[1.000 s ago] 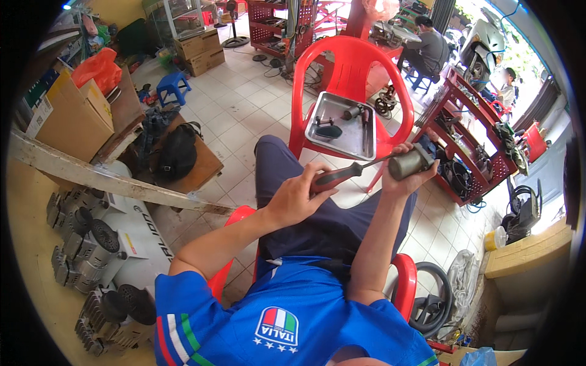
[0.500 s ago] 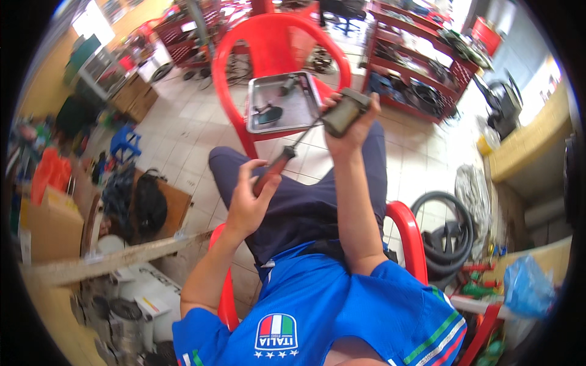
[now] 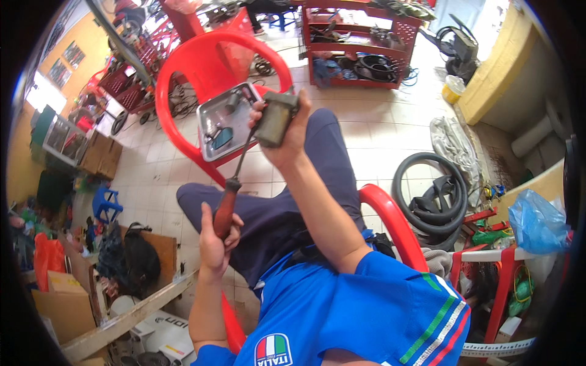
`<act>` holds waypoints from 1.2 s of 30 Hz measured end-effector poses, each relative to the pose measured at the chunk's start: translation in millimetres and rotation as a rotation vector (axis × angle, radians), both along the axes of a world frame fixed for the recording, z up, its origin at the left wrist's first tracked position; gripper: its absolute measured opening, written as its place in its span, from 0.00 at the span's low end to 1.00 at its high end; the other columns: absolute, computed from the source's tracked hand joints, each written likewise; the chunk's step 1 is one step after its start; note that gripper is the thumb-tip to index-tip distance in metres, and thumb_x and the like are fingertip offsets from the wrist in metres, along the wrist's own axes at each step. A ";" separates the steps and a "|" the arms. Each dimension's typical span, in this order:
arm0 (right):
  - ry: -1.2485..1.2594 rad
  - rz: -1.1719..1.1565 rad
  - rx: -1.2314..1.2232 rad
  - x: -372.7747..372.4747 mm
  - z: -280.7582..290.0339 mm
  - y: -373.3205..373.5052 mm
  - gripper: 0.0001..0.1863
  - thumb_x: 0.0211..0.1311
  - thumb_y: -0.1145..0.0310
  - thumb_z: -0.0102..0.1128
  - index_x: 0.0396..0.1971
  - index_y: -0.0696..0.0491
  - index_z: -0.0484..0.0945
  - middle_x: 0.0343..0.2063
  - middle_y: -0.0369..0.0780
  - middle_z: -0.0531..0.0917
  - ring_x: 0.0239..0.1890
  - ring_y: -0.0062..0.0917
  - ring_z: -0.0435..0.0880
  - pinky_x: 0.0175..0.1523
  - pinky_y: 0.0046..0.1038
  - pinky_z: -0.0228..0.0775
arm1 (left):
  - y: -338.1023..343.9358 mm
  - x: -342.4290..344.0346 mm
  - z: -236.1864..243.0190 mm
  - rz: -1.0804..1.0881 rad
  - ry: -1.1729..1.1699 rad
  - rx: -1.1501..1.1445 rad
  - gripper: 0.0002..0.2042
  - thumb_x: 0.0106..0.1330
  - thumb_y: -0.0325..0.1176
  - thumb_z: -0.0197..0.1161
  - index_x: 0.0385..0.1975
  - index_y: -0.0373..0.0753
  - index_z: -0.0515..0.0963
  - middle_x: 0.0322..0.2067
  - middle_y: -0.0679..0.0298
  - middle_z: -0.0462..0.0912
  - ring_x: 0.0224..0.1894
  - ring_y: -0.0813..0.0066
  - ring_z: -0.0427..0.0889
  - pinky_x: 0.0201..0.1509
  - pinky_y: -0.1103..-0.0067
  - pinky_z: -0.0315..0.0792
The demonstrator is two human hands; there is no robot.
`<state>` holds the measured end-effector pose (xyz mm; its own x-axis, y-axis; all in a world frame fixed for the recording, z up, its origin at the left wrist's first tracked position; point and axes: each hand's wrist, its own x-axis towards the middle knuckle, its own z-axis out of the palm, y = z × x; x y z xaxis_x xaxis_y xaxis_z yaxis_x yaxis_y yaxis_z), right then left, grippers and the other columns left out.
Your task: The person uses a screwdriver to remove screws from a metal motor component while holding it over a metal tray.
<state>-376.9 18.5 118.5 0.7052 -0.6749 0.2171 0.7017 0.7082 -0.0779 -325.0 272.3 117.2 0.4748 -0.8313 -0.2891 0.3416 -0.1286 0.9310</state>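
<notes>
My left hand [image 3: 217,238] is wrapped round the red-and-black handle of a screwdriver [image 3: 228,201], held low over my lap and slanting up. My right hand [image 3: 287,137] grips a dull metal cylindrical part [image 3: 273,121] with a squarish top. The screwdriver's shaft reaches up to this part; its tip is hidden. Just behind it, on a red plastic chair [image 3: 173,125] facing me, rests a metal tray [image 3: 212,152] with a dark rounded piece [image 3: 221,138] and small metal parts in it.
Red tool carts [image 3: 360,43] hold parts at the back, where another person's legs [image 3: 256,18] show. Black tubes [image 3: 430,216], a yellow bucket [image 3: 453,90] and a blue bag [image 3: 537,222] are at my right; a blue stool [image 3: 107,204], cardboard boxes and clutter at my left.
My view has turned. My left hand has shifted round the screwdriver, whose handle now points down toward me more steeply. My right hand has raised and tilted the metal part, still gripped.
</notes>
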 end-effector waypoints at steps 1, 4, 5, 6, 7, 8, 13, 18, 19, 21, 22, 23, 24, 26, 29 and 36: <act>-0.004 -0.001 0.005 3.2 -4.5 1.3 0.38 0.60 0.28 0.53 0.40 0.54 0.76 0.32 0.42 0.79 0.32 0.29 0.79 0.38 0.31 0.76 | 0.0 -0.1 -0.8 0.011 -0.016 0.017 0.38 0.76 0.65 0.28 0.34 0.35 0.78 0.14 0.74 0.61 0.15 0.86 0.56 0.19 0.85 0.49; 0.075 -0.056 0.018 12.6 -8.0 1.9 0.36 0.60 0.29 0.54 0.38 0.53 0.76 0.31 0.42 0.80 0.30 0.29 0.80 0.38 0.32 0.77 | -7.6 -1.7 -4.8 0.189 -0.273 0.015 0.38 0.76 0.66 0.29 0.45 0.34 0.76 0.16 0.75 0.61 0.16 0.87 0.56 0.20 0.87 0.51; 0.089 -0.070 0.024 12.4 -8.6 1.9 0.36 0.59 0.29 0.54 0.38 0.53 0.76 0.30 0.41 0.80 0.30 0.29 0.80 0.38 0.32 0.77 | -7.7 0.3 -6.7 0.248 -0.335 0.020 0.38 0.76 0.66 0.30 0.48 0.34 0.75 0.17 0.75 0.61 0.17 0.87 0.56 0.21 0.87 0.51; 0.092 -0.075 0.018 12.6 -7.6 1.8 0.36 0.59 0.28 0.54 0.37 0.52 0.75 0.29 0.41 0.80 0.30 0.28 0.81 0.38 0.32 0.77 | -3.5 8.9 -5.1 0.143 -0.217 -0.004 0.36 0.76 0.65 0.32 0.51 0.35 0.73 0.16 0.74 0.62 0.16 0.87 0.57 0.19 0.88 0.53; 0.092 -0.084 0.011 11.4 -7.1 0.9 0.36 0.59 0.28 0.53 0.37 0.52 0.75 0.29 0.41 0.80 0.30 0.28 0.81 0.38 0.32 0.77 | -2.8 10.1 -5.2 0.096 -0.090 -0.020 0.35 0.76 0.65 0.33 0.51 0.35 0.73 0.16 0.73 0.62 0.14 0.87 0.57 0.19 0.87 0.53; 0.093 -0.092 0.005 10.2 -6.8 0.0 0.36 0.59 0.28 0.53 0.37 0.53 0.75 0.29 0.41 0.80 0.30 0.28 0.81 0.38 0.32 0.77 | -2.6 10.5 -2.1 0.050 0.036 -0.034 0.35 0.76 0.65 0.34 0.50 0.35 0.74 0.15 0.73 0.62 0.13 0.86 0.57 0.18 0.87 0.53; 0.091 -0.097 -0.015 6.8 -4.2 2.0 0.37 0.58 0.27 0.53 0.37 0.53 0.75 0.30 0.41 0.80 0.29 0.28 0.80 0.38 0.32 0.77 | -1.0 18.3 -8.2 -0.059 0.709 -0.143 0.32 0.76 0.63 0.39 0.49 0.37 0.75 0.11 0.72 0.61 0.08 0.85 0.55 0.15 0.86 0.53; 0.076 -0.078 -0.037 7.5 -4.6 0.9 0.38 0.58 0.26 0.52 0.40 0.53 0.76 0.31 0.42 0.81 0.32 0.30 0.82 0.40 0.33 0.79 | -1.6 17.0 -14.7 -0.051 0.501 -0.159 0.27 0.76 0.59 0.45 0.47 0.37 0.75 0.14 0.71 0.63 0.12 0.85 0.61 0.19 0.87 0.57; 0.077 -0.070 -0.035 6.9 -1.7 3.0 0.39 0.59 0.26 0.52 0.41 0.53 0.76 0.31 0.42 0.81 0.32 0.30 0.83 0.41 0.34 0.80 | -2.5 13.5 -11.7 -0.006 0.391 -0.141 0.25 0.76 0.57 0.48 0.47 0.37 0.75 0.15 0.71 0.65 0.13 0.85 0.63 0.20 0.87 0.58; 0.121 -0.096 -0.027 5.1 9.5 13.0 0.39 0.59 0.26 0.52 0.43 0.52 0.75 0.32 0.40 0.81 0.33 0.29 0.84 0.42 0.34 0.80 | -3.4 1.9 -13.3 0.201 -0.280 -0.070 0.18 0.74 0.47 0.58 0.49 0.37 0.75 0.21 0.68 0.69 0.19 0.81 0.68 0.26 0.86 0.63; 0.143 -0.106 -0.023 4.4 13.2 17.6 0.39 0.59 0.26 0.52 0.44 0.51 0.74 0.32 0.40 0.81 0.34 0.28 0.84 0.42 0.34 0.81 | -3.0 -1.8 -13.9 0.301 -0.617 -0.029 0.16 0.72 0.42 0.63 0.49 0.37 0.75 0.24 0.67 0.72 0.23 0.80 0.71 0.29 0.86 0.66; 0.128 -0.094 -0.015 5.2 11.4 17.5 0.39 0.59 0.27 0.52 0.44 0.52 0.75 0.32 0.40 0.81 0.34 0.29 0.84 0.42 0.34 0.81 | -3.9 -1.7 -12.6 0.323 -0.879 -0.075 0.15 0.70 0.37 0.65 0.50 0.37 0.74 0.27 0.67 0.73 0.26 0.79 0.72 0.33 0.84 0.67; 0.114 -0.092 -0.002 3.0 8.0 13.0 0.39 0.59 0.27 0.53 0.43 0.53 0.76 0.32 0.41 0.82 0.34 0.30 0.84 0.42 0.35 0.81 | -7.5 -1.8 -9.9 0.330 -1.141 -0.124 0.16 0.67 0.32 0.68 0.51 0.37 0.74 0.31 0.66 0.74 0.30 0.78 0.73 0.36 0.83 0.68; 0.033 -0.061 0.034 8.6 -4.5 5.4 0.38 0.58 0.28 0.54 0.42 0.54 0.76 0.33 0.41 0.81 0.32 0.30 0.83 0.41 0.35 0.80 | -6.2 -0.9 -9.5 0.318 -1.386 -0.181 0.22 0.61 0.25 0.73 0.54 0.38 0.72 0.38 0.65 0.75 0.38 0.76 0.75 0.46 0.80 0.71; 0.027 -0.019 0.074 13.2 -8.7 4.6 0.36 0.58 0.30 0.55 0.38 0.54 0.74 0.30 0.41 0.78 0.31 0.29 0.80 0.38 0.32 0.78 | -9.4 -13.8 -14.6 0.325 -0.889 -0.250 0.27 0.59 0.23 0.74 0.56 0.39 0.69 0.38 0.64 0.75 0.38 0.77 0.75 0.46 0.82 0.70; 0.003 -0.056 0.022 8.9 -7.8 -1.4 0.37 0.58 0.29 0.55 0.38 0.55 0.73 0.30 0.40 0.76 0.32 0.28 0.76 0.41 0.31 0.73 | 1.7 12.9 -7.4 -0.070 0.443 -0.159 0.35 0.72 0.68 0.39 0.56 0.40 0.74 0.21 0.67 0.73 0.12 0.81 0.67 0.13 0.85 0.58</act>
